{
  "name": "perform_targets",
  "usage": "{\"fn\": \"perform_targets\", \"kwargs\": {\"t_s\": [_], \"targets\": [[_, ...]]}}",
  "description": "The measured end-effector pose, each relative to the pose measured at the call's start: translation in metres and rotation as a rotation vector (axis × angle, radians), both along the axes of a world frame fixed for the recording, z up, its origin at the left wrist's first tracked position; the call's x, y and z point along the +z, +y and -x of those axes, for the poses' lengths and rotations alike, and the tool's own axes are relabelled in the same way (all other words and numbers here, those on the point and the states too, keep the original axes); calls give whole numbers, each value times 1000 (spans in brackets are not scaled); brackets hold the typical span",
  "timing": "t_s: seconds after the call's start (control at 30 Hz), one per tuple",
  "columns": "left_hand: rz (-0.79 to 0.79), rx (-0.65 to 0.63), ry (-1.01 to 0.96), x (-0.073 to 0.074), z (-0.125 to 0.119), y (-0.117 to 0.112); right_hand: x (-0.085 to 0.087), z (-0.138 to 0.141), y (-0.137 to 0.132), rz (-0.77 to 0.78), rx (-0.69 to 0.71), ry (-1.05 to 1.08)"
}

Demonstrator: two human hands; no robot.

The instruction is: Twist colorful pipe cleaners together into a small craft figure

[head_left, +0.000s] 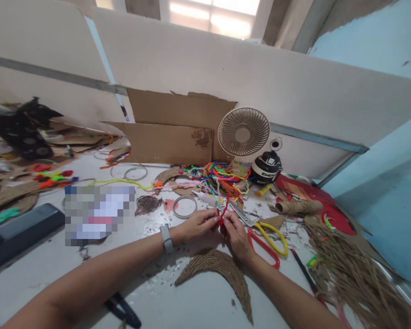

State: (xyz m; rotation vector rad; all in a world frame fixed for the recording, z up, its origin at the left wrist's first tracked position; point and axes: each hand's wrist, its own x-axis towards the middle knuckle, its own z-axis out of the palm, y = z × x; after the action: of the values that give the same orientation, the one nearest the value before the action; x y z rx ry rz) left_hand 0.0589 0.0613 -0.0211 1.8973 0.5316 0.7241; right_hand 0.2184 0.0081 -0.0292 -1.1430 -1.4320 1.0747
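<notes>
A red fuzzy pipe cleaner [226, 204] is pinched between my two hands, bent into a small shape with loose ends sticking up. My left hand [199, 225], with a grey band on its wrist, grips it from the left. From the right, the thumb and fingers of my right hand [239, 235] close on the same piece. Scissors [267, 233] with yellow and red handles lie just right of my right hand. Below both hands, a crescent covered in brown cord [222, 266] lies on the white table [188, 301].
A heap of coloured pipe cleaners [219, 176] lies behind my hands, beside a small fan [244, 132] and black bottle [265, 168]. A metal ring [185, 207] sits left of them. Brown cord strands [359, 274] cover the right side. A dark long case [23, 235] lies left.
</notes>
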Motion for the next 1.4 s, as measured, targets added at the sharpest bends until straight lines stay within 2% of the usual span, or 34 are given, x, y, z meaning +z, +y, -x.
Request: {"fn": "perform_targets", "kwargs": {"t_s": [0.13,0.23,0.4,0.57,0.67,0.8,1.07,1.23,1.4], "targets": [[48,-120,29,2,5,5,1,-2,-1,3,35,-22],[99,-115,-6,1,5,4,2,-1,-2,15,24,1],[214,-82,-90,-2,3,2,5,2,-1,94,-17,200],[238,-136,-90,-2,2,1,2,4,3,189,-87,298],[242,-156,-65,0,2,0,2,5,3,223,-62,328],[255,-99,-67,2,1,-1,3,6,3,233,-31,329],[330,-99,-66,-2,-5,-6,4,4,3,91,-149,164],[362,-60,-113,-2,-6,-8,0,1,2,102,-141,157],[415,76,-210,-6,-10,-8,-4,-2,3,151,-174,188]]}}
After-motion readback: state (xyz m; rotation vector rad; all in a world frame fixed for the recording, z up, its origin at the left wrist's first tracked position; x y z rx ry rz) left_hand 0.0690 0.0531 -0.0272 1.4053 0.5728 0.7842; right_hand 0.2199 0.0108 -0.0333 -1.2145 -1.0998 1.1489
